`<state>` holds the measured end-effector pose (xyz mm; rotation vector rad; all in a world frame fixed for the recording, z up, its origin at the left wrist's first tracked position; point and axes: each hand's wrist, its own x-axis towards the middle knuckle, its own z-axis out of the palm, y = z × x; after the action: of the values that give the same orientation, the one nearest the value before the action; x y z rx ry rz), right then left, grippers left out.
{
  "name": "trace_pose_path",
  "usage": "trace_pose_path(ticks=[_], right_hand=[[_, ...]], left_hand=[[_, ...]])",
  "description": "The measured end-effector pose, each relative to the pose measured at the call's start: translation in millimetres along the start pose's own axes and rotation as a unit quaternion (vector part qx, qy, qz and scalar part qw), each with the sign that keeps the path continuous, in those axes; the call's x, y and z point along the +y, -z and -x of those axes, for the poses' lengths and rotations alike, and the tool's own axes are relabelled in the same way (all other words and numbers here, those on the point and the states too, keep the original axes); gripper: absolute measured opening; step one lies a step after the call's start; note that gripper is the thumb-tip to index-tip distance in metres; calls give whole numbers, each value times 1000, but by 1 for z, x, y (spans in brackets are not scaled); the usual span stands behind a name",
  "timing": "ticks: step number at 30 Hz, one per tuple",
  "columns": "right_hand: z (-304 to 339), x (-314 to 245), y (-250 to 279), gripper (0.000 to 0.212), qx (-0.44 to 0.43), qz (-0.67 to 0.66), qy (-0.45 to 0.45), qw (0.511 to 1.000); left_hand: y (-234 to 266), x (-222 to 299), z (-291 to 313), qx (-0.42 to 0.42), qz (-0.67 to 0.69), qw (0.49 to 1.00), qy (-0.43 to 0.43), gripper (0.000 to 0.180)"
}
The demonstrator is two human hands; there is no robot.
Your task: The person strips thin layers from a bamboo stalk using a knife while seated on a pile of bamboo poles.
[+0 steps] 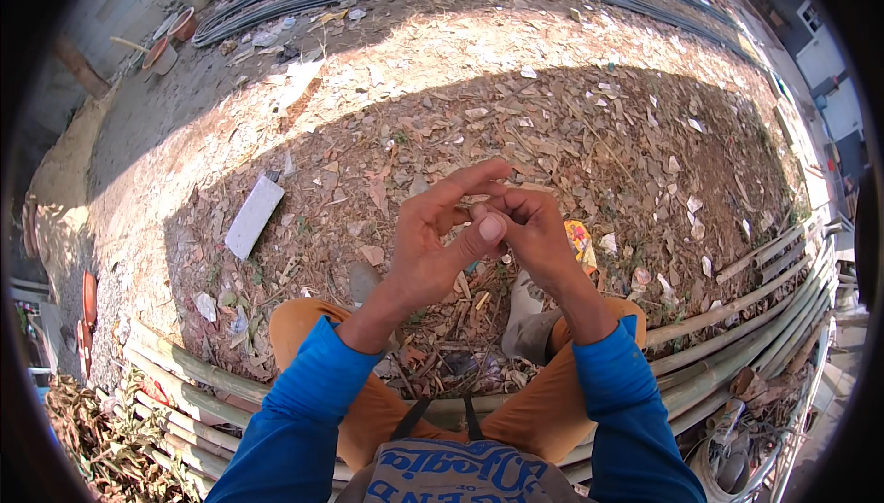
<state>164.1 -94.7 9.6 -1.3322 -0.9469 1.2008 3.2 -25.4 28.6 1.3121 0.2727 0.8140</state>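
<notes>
The left hand (425,234) and right hand (543,238) touch, fingers partly curled, whether gripping anything cannot be determined, with a yellow-and-red wrapper (578,241) below and right of them, a pale block (254,217) well left

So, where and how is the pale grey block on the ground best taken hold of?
Probably by the middle of the pale grey block, across its two long edges, from above with the nearer left hand: it lies slanted, clearly longer than wide, with its top uncovered.
</notes>
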Motion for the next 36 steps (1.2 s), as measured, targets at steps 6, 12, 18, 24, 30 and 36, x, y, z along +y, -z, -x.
trace_pose_path(ticks=[6, 12, 18, 24, 30, 36], right_hand=[[-1, 3, -9, 25, 30, -50, 36, 998], [-3, 9, -2, 32, -23, 92, -5, 995], [-2, 14, 1, 37, -36, 43, 41, 998], [-1, 4, -3, 49, -13, 16, -27, 999], [-2, 4, -1, 40, -41, 15, -47, 998], [-2, 6, 1, 16, -15, -22, 34, 999]], left_hand=[[-1, 0, 0, 13, 6, 1000, 6, 61], [-2, -5, 2, 16, -68, 998, -5, 68], [-4, -3, 0, -12, -87, 996, 6, 66], [-3, -6, -1, 20, -102, 993, -59, 68], [-5, -2, -1, 17, -87, 995, -42, 69], [-5, -9, 1, 29, -82, 996, -35, 62]])
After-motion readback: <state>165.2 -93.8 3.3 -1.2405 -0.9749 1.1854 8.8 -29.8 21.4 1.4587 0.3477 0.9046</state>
